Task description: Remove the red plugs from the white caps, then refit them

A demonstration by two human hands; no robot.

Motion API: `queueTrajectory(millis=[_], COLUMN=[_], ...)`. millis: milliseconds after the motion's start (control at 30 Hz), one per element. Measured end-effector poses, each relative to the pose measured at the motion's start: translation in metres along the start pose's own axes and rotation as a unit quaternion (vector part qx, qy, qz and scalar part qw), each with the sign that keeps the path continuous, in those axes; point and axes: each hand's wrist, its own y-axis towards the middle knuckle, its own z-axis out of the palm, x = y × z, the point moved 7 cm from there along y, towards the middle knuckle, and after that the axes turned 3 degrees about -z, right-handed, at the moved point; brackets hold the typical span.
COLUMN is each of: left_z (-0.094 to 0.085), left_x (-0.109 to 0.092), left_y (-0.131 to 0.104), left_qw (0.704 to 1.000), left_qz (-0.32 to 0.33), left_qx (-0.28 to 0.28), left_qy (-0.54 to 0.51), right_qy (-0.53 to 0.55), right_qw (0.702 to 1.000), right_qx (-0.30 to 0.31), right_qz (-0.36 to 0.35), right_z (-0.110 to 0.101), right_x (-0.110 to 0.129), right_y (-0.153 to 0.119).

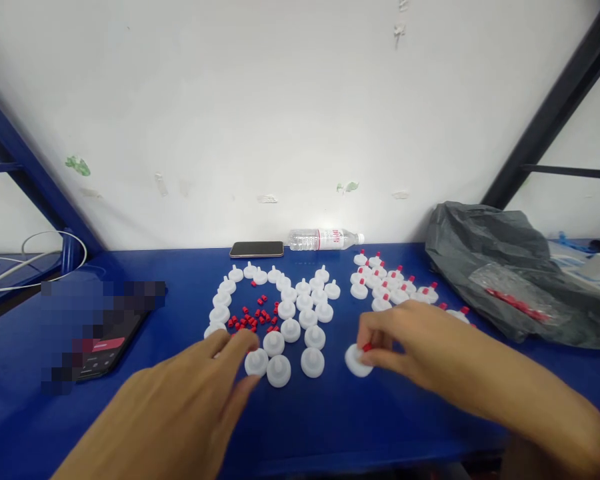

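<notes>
My right hand (395, 340) pinches the red tip of a white nozzle cap (356, 362) between thumb and fingers, at the right of the table's middle. The red tip shows only in part behind the fingers. On the left, my left hand (205, 387) has thumb and forefinger apart, around the near side of an uncapped white nozzle cap (257, 363); whether it touches the cap I cannot tell. Several loose small red caps (253, 321) lie among rows of plain white nozzle caps (290, 330). Beyond my right hand stand several white nozzle caps with red tips (380, 287).
On the blue table (300, 433), a dark phone (257, 249) and a clear bottle (325, 239) lie by the wall. A second phone (110, 347) is at the left, partly pixelated. To the right is a grey plastic bag (485, 267) with a clear bag of red pieces (520, 303).
</notes>
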Motion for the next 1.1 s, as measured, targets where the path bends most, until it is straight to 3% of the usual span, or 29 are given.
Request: queueTrajectory(millis=[100,233,300,433,533,667,733,900,1000,1100], left_z=[0.002,0.005,0.005,-0.003,-0.002,0.007,0.008,-0.005,-0.008,-0.010], left_x=[-0.044,-0.069,-0.068,-0.051,-0.038,-0.039,-0.040,-0.046,-0.053,-0.057], left_y=[-0.002,0.006,0.013,0.029,0.037,0.039,0.039,0.036,0.033,0.029], left_qw=[0.993,0.989,0.987,0.979,0.951,0.903,0.908,0.974,0.983,0.979], left_qz=[0.112,0.130,0.112,0.032,-0.059,-0.109,-0.099,0.020,0.086,0.088], left_qx=[0.012,0.072,0.092,0.049,0.049,0.095,0.087,-0.002,-0.029,-0.077], left_qy=[0.026,-0.022,-0.067,-0.195,-0.301,-0.404,-0.397,-0.224,-0.160,-0.164], right_qy=[0.008,0.032,0.042,0.061,0.036,-0.009,-0.031,-0.026,-0.016,-0.065], right_qw=[0.997,0.991,0.989,0.983,0.981,0.969,0.957,0.948,0.944,0.925], right_qx=[-0.027,-0.059,-0.075,-0.125,-0.145,-0.196,-0.237,-0.260,-0.263,-0.300], right_qz=[-0.071,-0.118,-0.124,-0.123,-0.126,-0.149,-0.165,-0.180,-0.197,-0.226], right_z=[0.000,-0.003,-0.007,-0.017,-0.016,-0.010,-0.009,-0.010,-0.013,-0.018], right_x=[0.042,0.068,0.070,0.066,0.068,0.079,0.084,0.086,0.088,0.096], right_y=[-0.004,-0.005,-0.004,-0.002,0.004,0.013,0.014,0.011,0.010,0.008])
